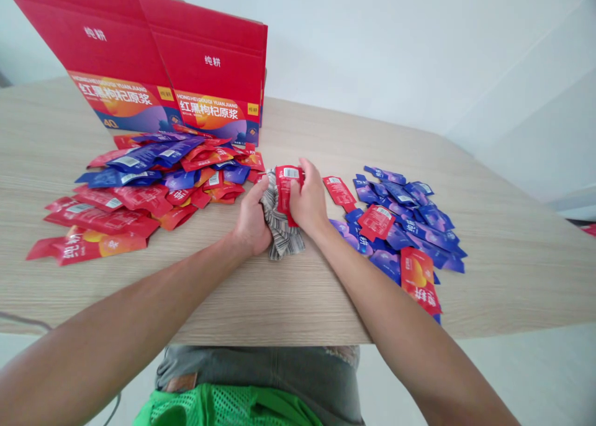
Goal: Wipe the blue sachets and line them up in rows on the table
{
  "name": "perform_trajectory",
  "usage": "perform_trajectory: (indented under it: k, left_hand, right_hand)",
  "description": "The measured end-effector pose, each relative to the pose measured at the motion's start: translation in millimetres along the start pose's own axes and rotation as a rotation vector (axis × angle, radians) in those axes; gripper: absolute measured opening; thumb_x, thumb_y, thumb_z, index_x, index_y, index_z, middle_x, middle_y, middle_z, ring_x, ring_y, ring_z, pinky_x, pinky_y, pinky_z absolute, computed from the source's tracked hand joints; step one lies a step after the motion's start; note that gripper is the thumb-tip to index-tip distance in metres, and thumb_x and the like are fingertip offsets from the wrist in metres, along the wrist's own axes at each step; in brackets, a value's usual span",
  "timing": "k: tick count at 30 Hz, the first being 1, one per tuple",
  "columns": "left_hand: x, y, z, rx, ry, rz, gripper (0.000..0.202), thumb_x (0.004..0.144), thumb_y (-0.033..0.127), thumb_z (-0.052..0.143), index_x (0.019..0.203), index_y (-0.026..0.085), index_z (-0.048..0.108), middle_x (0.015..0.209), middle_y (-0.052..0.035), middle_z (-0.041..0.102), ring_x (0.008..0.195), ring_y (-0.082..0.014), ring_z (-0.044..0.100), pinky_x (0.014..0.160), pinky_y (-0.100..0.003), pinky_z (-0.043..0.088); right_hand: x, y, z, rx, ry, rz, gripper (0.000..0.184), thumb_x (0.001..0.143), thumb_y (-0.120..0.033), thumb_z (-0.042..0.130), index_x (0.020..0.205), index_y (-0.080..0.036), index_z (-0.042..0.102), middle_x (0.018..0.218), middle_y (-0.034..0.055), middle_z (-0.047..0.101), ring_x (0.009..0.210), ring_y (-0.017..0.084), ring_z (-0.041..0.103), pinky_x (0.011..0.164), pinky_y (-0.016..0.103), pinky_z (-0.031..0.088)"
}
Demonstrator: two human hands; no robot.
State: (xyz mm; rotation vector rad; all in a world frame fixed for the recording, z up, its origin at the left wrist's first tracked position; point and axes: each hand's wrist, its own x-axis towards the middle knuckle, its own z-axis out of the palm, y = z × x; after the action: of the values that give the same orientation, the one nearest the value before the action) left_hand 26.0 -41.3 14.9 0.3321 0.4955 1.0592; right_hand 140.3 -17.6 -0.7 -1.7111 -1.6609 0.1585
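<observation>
Over the middle of the table, my left hand (254,221) is closed around a crumpled grey striped cloth (285,243). Against that cloth lies a red pouch (285,193) with a white barcode label, and my right hand (310,196) grips its right side, thumb across the front. Just right of my right hand a single red pouch (339,191) lies flat. Farther right spreads a pile of blue-purple pouches (419,212), with a red pouch (377,221) and a red-orange pouch (419,277) on top. A mixed heap of red and blue pouches (139,205) lies to my left.
Behind the left heap stands a tall red printed carton (205,28), with a white wall (372,53) beyond. The wooden table's (279,314) front edge runs close to my body. A cable (25,319) shows at the lower left.
</observation>
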Motion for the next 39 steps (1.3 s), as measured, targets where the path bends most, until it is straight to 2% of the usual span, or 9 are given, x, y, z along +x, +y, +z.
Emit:
perform_trajectory:
  k: [7,12,17,20,25,28,32,36,39]
  left_hand:
    - [5,1,-8.9,-0.024,0.064,0.056,0.041,0.097,0.048,0.061,0.121,0.020,0.078,0.106,-0.0093,0.084,0.109,-0.0307,0.080,0.105,-0.045,0.061]
    - [6,1,-10.0,0.001,0.041,0.066,0.046,0.096,0.052,0.062,0.123,0.019,0.077,0.111,-0.0117,0.084,0.112,-0.0317,0.079,0.108,-0.047,0.059]
    - [8,-1,-11.4,0.016,0.041,0.087,0.041,0.096,0.050,0.060,0.119,0.020,0.078,0.110,-0.0104,0.084,0.111,-0.0308,0.079,0.107,-0.046,0.059]
    - [10,-1,-13.5,0.034,0.048,0.120,0.035,0.095,0.048,0.063,0.113,0.021,0.078,0.107,-0.0076,0.084,0.110,-0.0296,0.079,0.104,-0.043,0.061]
    - [11,1,-12.5,0.041,0.021,0.065,0.033,0.096,0.048,0.061,0.106,0.022,0.079,0.102,-0.0073,0.084,0.109,-0.0302,0.080,0.100,-0.043,0.063]
    - [10,2,-9.6,0.012,0.016,0.035,0.035,0.097,0.047,0.059,0.110,0.022,0.080,0.105,-0.0079,0.084,0.111,-0.0315,0.079,0.101,-0.046,0.063]
    - [7,2,-5.6,0.012,-0.016,0.028,0.039,0.098,0.048,0.059,0.121,0.022,0.079,0.111,-0.0085,0.084,0.114,-0.0328,0.079,0.103,-0.052,0.062]
    - [7,1,-4.7,0.010,-0.030,0.024,0.040,0.097,0.049,0.061,0.122,0.024,0.078,0.112,-0.0088,0.084,0.112,-0.0323,0.079,0.103,-0.051,0.062]
    - [9,1,-6.7,0.000,-0.010,0.042,0.040,0.096,0.048,0.062,0.122,0.021,0.078,0.113,-0.0097,0.084,0.109,-0.0312,0.080,0.103,-0.049,0.062]
  right_hand:
    - [-16,-15,22,-0.025,-0.197,-0.133,0.069,0.110,-0.044,0.038,0.167,-0.006,0.032,0.173,0.0257,0.037,0.165,0.032,0.028,0.133,0.056,0.026]
    - [-17,-18,20,-0.017,-0.259,-0.148,0.069,0.110,-0.041,0.039,0.167,-0.003,0.032,0.174,0.0257,0.035,0.167,0.032,0.026,0.136,0.058,0.019]
    - [-20,-23,15,-0.017,-0.280,-0.230,0.065,0.110,-0.036,0.035,0.169,-0.009,0.033,0.172,0.0218,0.042,0.165,0.033,0.031,0.135,0.056,0.026]
    - [-21,-30,11,-0.028,-0.287,-0.309,0.064,0.108,-0.026,0.030,0.171,-0.017,0.031,0.166,0.0172,0.051,0.158,0.030,0.044,0.129,0.051,0.039]
    - [-16,-33,-9,-0.184,-0.282,-0.253,0.057,0.113,-0.034,0.025,0.167,-0.028,0.042,0.138,0.0153,0.073,0.117,0.035,0.074,0.100,0.050,0.060]
    - [-8,-29,-27,-0.258,-0.219,-0.178,0.051,0.112,-0.034,0.033,0.159,-0.028,0.052,0.118,0.0133,0.080,0.105,0.034,0.076,0.094,0.047,0.059]
    - [2,-15,-39,-0.116,-0.055,-0.048,0.050,0.111,-0.027,0.033,0.157,-0.024,0.051,0.121,0.0113,0.080,0.109,0.028,0.076,0.097,0.041,0.057]
    - [6,-1,-25,0.055,-0.042,0.013,0.046,0.110,-0.025,0.037,0.150,-0.016,0.057,0.128,0.0145,0.077,0.110,0.024,0.075,0.097,0.038,0.058]
    - [1,0,-7,-0.010,-0.062,-0.093,0.037,0.105,-0.020,0.049,0.135,-0.012,0.070,0.149,0.0200,0.065,0.137,0.026,0.064,0.117,0.040,0.049]
